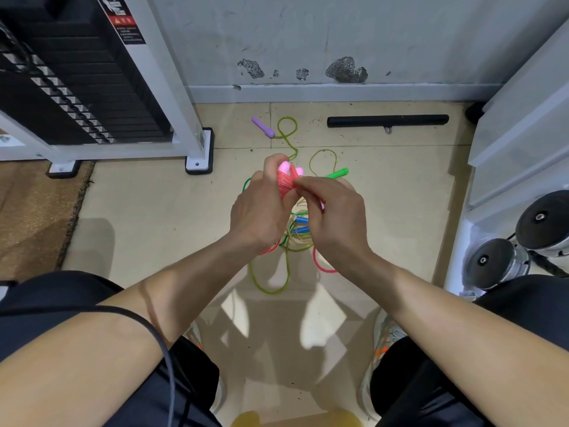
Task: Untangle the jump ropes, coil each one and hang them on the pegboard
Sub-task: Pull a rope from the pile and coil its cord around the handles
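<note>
Pink rope (pixel 284 183), coiled, handles uppermost: clasped in left grip (pixel 261 211); right grip (pixel 335 217) pinches its strand. Below both grips: tangled ropes (pixel 300 231) on floor (pixel 154 211).

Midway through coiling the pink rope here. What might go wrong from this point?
1. The pink rope bundled between left grip and right grip has loops trailing low; they may be caught in the pile of other ropes, so pulling could tighten knots.
2. Easing either grip might let the coil spring open.
3. The yellow-green rope loops near the right shoe, a tripping risk.
</note>
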A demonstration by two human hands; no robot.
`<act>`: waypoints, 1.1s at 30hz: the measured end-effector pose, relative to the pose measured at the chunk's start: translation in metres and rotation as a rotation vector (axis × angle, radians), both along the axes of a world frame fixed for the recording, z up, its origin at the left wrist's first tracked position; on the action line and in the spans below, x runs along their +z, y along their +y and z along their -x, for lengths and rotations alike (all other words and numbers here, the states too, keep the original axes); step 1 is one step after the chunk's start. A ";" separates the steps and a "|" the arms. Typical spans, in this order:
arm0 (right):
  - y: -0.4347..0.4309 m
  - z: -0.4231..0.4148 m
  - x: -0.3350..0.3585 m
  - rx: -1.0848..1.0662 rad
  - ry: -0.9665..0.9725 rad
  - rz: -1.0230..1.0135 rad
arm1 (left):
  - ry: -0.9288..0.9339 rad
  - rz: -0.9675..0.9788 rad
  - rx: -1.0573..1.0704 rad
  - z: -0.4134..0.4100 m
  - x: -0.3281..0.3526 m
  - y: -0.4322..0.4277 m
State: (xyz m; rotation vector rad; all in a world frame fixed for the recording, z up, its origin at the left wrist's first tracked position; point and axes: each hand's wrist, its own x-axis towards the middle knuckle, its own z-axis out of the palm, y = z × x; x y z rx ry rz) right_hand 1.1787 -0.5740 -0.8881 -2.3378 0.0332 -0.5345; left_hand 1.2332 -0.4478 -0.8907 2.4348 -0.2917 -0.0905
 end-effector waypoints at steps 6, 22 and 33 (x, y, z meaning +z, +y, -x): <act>-0.001 0.000 0.001 0.008 0.127 -0.147 | 0.004 -0.068 -0.121 -0.001 -0.004 0.004; 0.014 0.007 -0.006 -0.044 0.246 -0.341 | 0.145 0.107 -0.141 -0.007 0.001 0.004; 0.007 -0.001 -0.008 -0.072 0.288 -0.494 | 0.332 0.320 -0.171 -0.017 -0.005 0.008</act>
